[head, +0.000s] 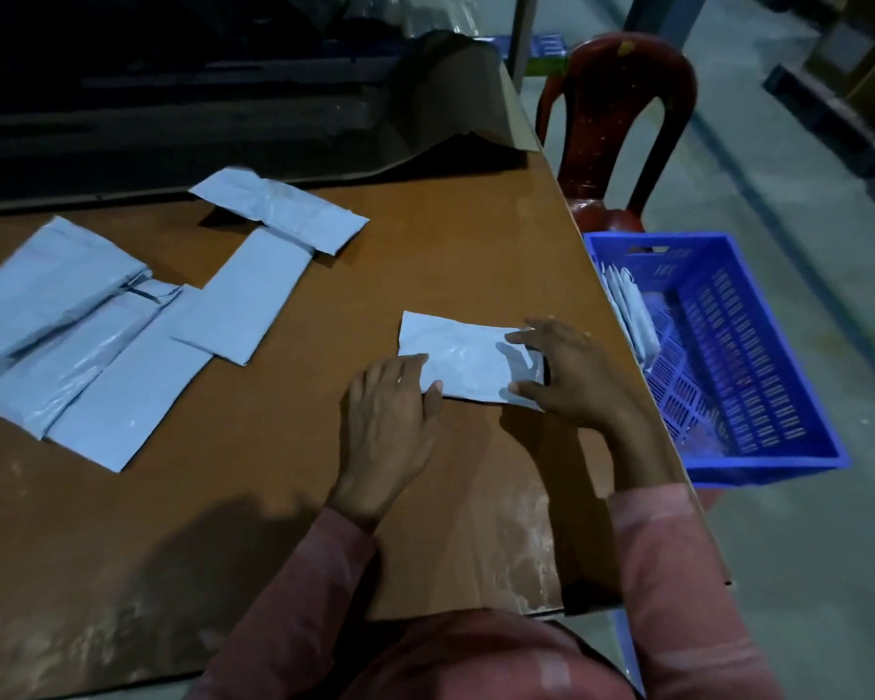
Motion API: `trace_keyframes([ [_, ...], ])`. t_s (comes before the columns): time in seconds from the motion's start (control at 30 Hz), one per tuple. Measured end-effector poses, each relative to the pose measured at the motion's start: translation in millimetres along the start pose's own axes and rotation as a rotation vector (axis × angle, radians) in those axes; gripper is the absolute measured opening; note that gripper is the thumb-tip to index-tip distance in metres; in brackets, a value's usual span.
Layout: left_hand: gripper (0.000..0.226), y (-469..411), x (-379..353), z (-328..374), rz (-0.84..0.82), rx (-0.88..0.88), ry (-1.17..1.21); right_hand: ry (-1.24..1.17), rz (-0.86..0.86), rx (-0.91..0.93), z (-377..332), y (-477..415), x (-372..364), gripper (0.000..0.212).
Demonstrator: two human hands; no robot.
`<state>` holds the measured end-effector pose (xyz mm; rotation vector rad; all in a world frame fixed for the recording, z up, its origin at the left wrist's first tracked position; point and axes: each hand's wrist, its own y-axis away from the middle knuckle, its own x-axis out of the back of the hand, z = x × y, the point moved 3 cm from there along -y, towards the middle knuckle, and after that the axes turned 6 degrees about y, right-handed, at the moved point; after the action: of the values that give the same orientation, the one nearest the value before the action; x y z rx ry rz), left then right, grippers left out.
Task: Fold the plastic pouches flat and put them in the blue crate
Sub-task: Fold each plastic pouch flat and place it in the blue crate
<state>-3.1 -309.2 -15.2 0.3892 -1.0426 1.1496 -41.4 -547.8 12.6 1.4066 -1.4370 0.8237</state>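
A folded pale-blue plastic pouch (463, 356) lies on the brown table (476, 245) near its right edge. My left hand (392, 411) rests flat on the pouch's near-left corner, fingers spread. My right hand (567, 368) grips the pouch's right end between thumb and fingers. Several more pale-blue pouches (102, 341) lie spread on the left half of the table, one (284, 209) further back. The blue crate (758, 437) sits low beside the table on the right, with several folded pouches (632, 310) leaning against its near-left wall.
A dark red plastic chair (617, 118) stands behind the crate. A dark bulky object with a brown curved sheet (450, 88) fills the back of the table. Grey floor lies to the right.
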Motion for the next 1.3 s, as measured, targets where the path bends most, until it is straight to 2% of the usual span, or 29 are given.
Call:
trace_keyframes([
  [0.1, 0.044, -13.3, -1.2, 6.1, -0.001, -0.056, 0.045, -0.016, 0.242, -0.05, -15.2, 15.4, -15.4, 0.053],
  [0.2, 0.049, -27.0, -17.5, 5.2, -0.074, -0.161, 0.064, -0.018, 0.353, -0.088, -39.3, 23.3, -40.7, 0.055],
  [0.27, 0.055, -30.5, -29.4, -0.9, -0.121, -0.153, 0.07, -0.016, 0.388, -0.087, -48.4, 22.6, -49.4, 0.054],
  [0.37, 0.06, -29.3, -43.6, -7.3, -0.162, -0.102, 0.028, -0.021, 0.38, -0.131, -49.7, 16.3, -61.0, 0.056],
  [0.53, 0.061, -25.6, -54.4, -6.5, -0.11, -0.126, -0.057, 0.039, 0.373, -0.186, -50.1, 9.5, -78.2, 0.06],
  [0.83, 0.06, -24.2, -56.7, -6.4, -0.118, -0.136, -0.144, 0.2, 0.406, -0.205, -49.8, 6.1, -84.5, 0.053],
  [1.3, 0.061, -26.1, -54.6, -4.8, -0.165, -0.128, -0.23, 0.212, 0.388, -0.22, -51.5, 4.4, -84.6, 0.055],
])
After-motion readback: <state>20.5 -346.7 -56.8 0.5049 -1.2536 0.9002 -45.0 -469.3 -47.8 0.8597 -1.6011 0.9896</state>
